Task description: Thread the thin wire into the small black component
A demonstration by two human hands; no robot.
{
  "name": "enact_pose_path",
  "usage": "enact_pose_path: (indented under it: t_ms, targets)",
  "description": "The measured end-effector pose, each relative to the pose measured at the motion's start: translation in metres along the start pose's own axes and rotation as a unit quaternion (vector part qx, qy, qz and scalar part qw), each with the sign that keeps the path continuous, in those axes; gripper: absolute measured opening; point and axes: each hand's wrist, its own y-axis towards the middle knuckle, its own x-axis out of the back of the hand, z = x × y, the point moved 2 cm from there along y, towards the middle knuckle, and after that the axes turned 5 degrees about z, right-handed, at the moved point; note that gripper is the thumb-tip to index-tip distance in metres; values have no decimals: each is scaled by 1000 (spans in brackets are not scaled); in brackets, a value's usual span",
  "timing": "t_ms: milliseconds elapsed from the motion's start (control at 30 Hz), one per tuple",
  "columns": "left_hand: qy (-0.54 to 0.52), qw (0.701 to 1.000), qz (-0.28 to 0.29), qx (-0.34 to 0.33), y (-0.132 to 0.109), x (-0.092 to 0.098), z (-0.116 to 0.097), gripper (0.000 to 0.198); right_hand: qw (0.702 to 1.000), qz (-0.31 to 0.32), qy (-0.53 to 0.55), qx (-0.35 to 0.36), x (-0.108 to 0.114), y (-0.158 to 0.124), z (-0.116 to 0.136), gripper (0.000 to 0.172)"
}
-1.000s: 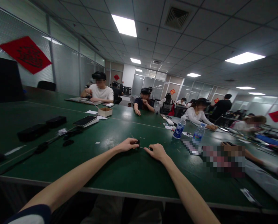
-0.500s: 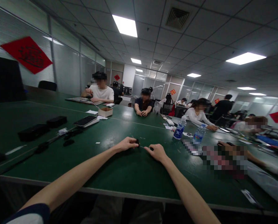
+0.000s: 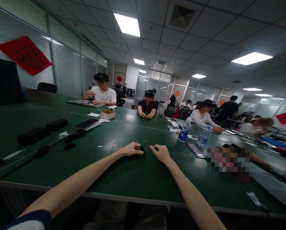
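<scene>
The left hand (image 3: 131,149) and the right hand (image 3: 161,153) sit just apart at lower centre of the frame, palms down, with the fingers (image 3: 139,150) curled and pointing toward each other. The bare left arm (image 3: 68,180) reaches in from the lower left corner below a dark sleeve (image 3: 30,221), and the bare right arm (image 3: 188,191) rises from the bottom edge, right of centre

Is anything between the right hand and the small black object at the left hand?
Nothing visible blocks it: only the green table lies between the right hand and the small black object at the left hand, plus a thin sliver near the right fingertips, too small to identify.
</scene>
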Motion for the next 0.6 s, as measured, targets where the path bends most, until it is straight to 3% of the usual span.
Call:
enact_pose_path:
  t_ms: [600]
  targets:
    - [-54, 997, -49, -38, -1, 2, -8, 40, 992, 105, -65, 15, 3, -3, -5, 61]
